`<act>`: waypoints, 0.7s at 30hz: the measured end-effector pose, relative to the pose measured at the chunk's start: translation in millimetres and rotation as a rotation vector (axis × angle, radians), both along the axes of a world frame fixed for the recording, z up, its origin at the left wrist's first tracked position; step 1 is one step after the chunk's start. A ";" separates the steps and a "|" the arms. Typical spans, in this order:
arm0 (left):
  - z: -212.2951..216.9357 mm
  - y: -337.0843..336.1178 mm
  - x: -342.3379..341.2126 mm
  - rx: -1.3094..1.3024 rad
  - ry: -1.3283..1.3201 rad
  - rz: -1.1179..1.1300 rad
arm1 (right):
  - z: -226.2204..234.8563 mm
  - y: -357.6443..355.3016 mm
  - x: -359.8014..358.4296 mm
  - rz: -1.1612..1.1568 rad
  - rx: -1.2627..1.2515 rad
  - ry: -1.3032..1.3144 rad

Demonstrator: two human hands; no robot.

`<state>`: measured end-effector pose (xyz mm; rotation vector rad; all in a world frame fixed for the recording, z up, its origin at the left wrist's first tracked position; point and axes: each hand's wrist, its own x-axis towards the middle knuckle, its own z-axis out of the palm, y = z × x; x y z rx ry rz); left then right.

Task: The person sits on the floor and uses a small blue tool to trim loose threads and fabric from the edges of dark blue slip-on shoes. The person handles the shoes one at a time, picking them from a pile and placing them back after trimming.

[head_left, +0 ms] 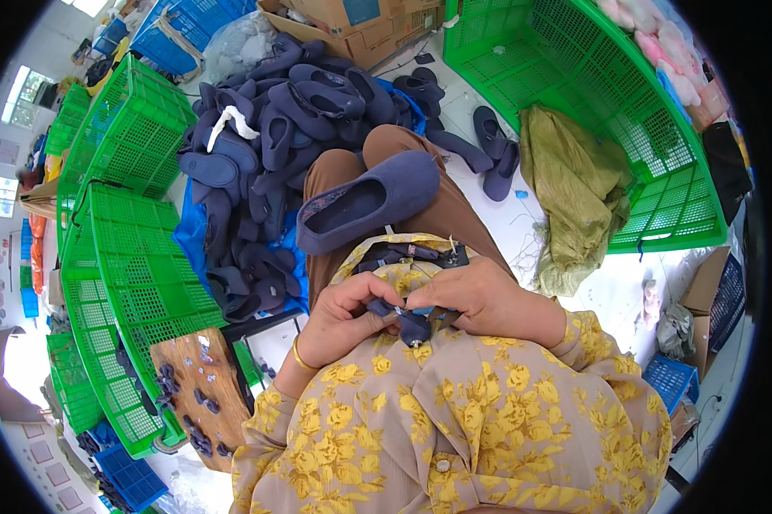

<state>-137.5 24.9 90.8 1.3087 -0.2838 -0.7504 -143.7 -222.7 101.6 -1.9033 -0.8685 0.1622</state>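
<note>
Okay, both hands meet at the chest, forearms bent in. Left hand (345,315) curled, fingers pinched on a small dark blue bow (413,325); right hand (480,295) closed on it from the other side. Bow felt-like, bunched between fingertips. Blue slipper (367,199) lies on the lap just beyond.
</note>
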 end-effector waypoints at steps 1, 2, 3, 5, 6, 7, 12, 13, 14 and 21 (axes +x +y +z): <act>-0.8 -0.5 -0.2 0.002 -0.004 0.001 | 0.4 0.8 -0.6 -0.001 -0.006 -0.012; -1.2 -0.9 -0.5 0.005 -0.008 0.001 | 1.5 1.5 -1.5 -0.001 -0.013 -0.025; -0.9 -1.6 -0.6 0.015 -0.006 0.002 | 2.0 1.9 -2.3 -0.001 -0.020 -0.037; 0.9 -2.5 0.4 0.033 -0.002 0.001 | 1.2 2.6 -2.6 0.015 -0.033 -0.023; -0.7 -3.6 -1.6 -0.001 0.034 0.020 | 0.8 2.4 -3.2 0.023 -0.041 -0.016; -1.1 -3.0 0.2 -0.029 0.052 0.041 | 2.0 3.8 0.0 0.016 -0.056 -0.005; 0.9 0.5 0.4 -0.001 0.103 0.066 | -4.6 3.1 2.7 -0.002 -0.073 0.053; 0.9 3.9 0.3 -0.016 0.122 0.069 | -3.6 6.0 6.9 0.026 -0.074 0.085; -0.2 4.0 1.6 -0.032 0.145 0.053 | -1.2 5.0 7.1 0.036 -0.079 0.123; -7.2 4.1 1.7 -0.167 0.133 0.025 | -3.3 7.8 9.4 0.076 -0.068 0.065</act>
